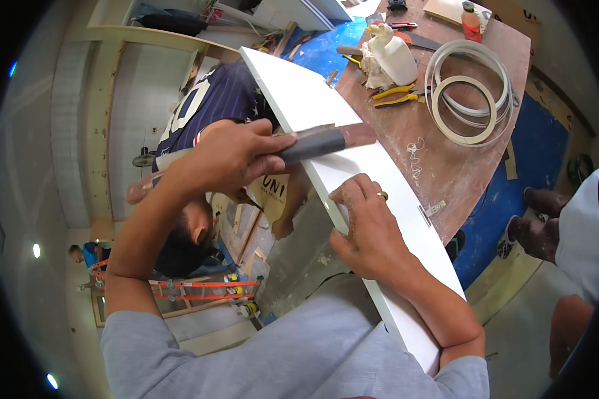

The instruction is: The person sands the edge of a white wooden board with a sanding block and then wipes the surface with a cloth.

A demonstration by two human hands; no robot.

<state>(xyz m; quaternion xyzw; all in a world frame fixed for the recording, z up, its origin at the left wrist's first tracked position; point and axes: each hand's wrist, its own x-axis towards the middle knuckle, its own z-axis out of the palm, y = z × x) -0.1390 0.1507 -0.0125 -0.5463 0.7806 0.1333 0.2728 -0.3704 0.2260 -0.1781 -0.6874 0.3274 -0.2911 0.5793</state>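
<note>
White board (379,179), a long flat panel, runs diagonally from eleven o'clock near the top of the view down to five o'clock by the person's right elbow, lying along the edge of a worn brown workbench (446,159). A flat metal file (326,141) lies crosswise over the board's near edge, its grey and brownish blade touching the white surface. The left hand (236,156) is closed around the file's handle end, fingers wrapped over it and thumb along the top. The right hand (366,229) grips the board's near edge just below the file, fingers curled over the top face, a ring on one finger. Both forearms come out of grey sleeves at six o'clock.

At one o'clock on the workbench sits a coil of white edge banding (469,93), with yellow-handled pliers (396,96) just beside it at twelve o'clock and a white plastic bottle (394,56) on a rag above them. A small metal hinge (431,211) lies at the board's far edge near three o'clock.

Beyond the board at nine o'clock, another person in a dark striped jersey (213,100) bends low. A second person's legs and shoes (546,219) stand at three o'clock.
</note>
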